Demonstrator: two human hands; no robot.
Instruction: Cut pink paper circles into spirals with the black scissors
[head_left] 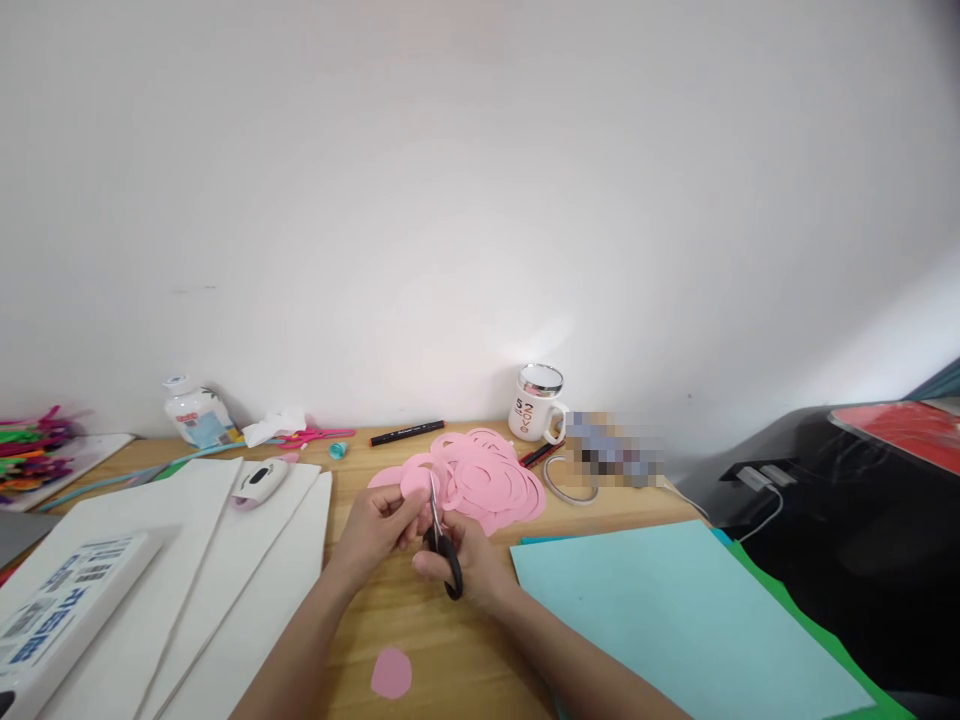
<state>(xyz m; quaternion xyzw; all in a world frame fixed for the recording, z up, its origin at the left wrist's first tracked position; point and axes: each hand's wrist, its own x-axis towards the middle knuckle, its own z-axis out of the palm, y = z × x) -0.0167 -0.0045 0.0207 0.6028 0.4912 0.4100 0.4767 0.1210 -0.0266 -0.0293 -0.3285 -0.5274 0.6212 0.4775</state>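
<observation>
Two hands met over the desk: my left hand pinched the pink paper taut, so my right hand, fingers closed through the scissors, could cut cleanly beside the pink pile.

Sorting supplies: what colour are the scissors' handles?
Black; the scissors in the right hand show in the head view.

plain white wall, wooden desk
</observation>
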